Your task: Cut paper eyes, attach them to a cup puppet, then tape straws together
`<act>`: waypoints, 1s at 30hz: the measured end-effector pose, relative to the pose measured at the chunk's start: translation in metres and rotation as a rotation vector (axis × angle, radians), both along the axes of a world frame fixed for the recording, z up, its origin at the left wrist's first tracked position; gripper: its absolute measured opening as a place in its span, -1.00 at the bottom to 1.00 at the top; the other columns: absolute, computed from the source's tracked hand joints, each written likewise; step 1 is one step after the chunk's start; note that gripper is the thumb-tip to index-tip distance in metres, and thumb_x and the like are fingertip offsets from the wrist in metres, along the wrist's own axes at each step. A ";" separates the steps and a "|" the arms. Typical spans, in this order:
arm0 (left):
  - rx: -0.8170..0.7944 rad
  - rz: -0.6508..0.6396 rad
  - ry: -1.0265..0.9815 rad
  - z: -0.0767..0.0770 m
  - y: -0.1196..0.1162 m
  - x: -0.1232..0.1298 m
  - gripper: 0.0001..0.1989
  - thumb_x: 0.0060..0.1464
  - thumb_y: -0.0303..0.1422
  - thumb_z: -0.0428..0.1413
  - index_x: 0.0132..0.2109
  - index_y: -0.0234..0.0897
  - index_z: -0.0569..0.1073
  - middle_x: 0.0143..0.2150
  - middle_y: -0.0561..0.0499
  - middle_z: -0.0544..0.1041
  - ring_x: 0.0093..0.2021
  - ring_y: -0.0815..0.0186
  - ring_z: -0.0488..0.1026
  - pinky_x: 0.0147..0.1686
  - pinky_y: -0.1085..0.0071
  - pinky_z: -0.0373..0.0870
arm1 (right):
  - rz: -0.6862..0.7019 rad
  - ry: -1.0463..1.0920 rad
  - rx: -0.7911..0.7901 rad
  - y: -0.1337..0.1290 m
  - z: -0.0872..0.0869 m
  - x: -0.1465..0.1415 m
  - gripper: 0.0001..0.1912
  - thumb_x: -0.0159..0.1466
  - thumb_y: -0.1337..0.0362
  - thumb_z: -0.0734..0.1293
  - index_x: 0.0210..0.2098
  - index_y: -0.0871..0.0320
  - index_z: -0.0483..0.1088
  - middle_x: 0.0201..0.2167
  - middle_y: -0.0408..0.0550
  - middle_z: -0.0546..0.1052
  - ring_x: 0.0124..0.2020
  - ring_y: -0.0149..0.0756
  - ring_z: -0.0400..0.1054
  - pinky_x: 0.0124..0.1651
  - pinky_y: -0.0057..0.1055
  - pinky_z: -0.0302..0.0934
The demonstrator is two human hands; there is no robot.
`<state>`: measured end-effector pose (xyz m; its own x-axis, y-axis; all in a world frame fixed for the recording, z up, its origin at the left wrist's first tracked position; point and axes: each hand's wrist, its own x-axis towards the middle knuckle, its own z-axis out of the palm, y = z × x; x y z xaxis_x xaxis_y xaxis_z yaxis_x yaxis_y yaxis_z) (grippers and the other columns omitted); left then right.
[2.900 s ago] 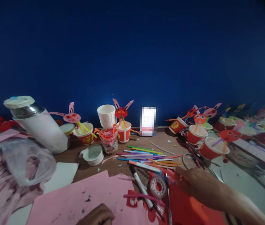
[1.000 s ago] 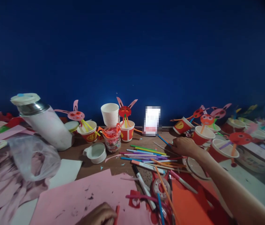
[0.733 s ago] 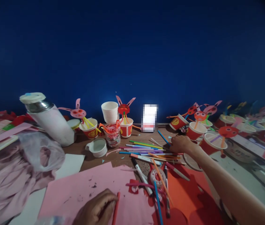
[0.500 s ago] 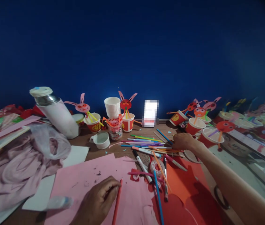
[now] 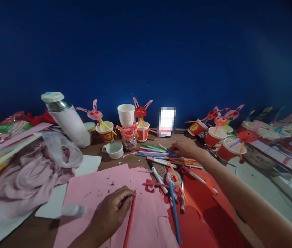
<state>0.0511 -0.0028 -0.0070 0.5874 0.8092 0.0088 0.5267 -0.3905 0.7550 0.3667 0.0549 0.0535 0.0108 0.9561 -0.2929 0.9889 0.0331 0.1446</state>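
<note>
**Left hand closed on red stick; right hand at heap of coloured sticks**

Nearest: the left hand (image 5: 113,210) was above the pink paper (image 5: 91,189), its grip pinching the upper end of the red stick (image 5: 129,220) between thumb and fingers. The stick lay slantwise over the paper. To its right, a blue stick (image 5: 175,213) lay partly across red paper (image 5: 200,206). An orange stick (image 5: 178,181) crossed the tape roll (image 5: 171,177); markers (image 5: 158,179) lay beside the roll.

Mid-distance: the right hand (image 5: 187,148) reached in, palm down, fingers at the right end of the heap of coloured sticks (image 5: 156,150) on the brown tabletop (image 5: 19,232). Whether its grip had closed on any stick could not be told. Left of the heap stood a small white cup (image 5: 115,150) and a clear jar of red scraps (image 5: 129,139). Pinkish cloth (image 5: 37,175) and a plastic bag (image 5: 65,151) lay farther left.

Far: a flask (image 5: 71,124), a stack of white cups (image 5: 126,115) and red cups with paper figures (image 5: 143,133) stood along the back. One red cup at right (image 5: 197,127) was tilted. A lit screen (image 5: 166,120), its content pixelated, stood before the dark blue wall (image 5: 146,51).
</note>
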 end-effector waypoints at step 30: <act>0.244 -0.014 0.460 0.017 -0.019 0.006 -0.84 -0.03 -0.35 -0.04 -0.52 -0.23 0.30 -0.51 0.06 0.40 -0.47 0.31 0.29 -0.43 0.40 0.10 | -0.181 0.364 0.133 -0.151 0.002 -0.068 -0.77 0.13 0.30 0.17 -0.59 0.12 0.38 -0.62 -0.13 0.49 -0.57 -0.40 0.33 -0.53 -0.51 -0.11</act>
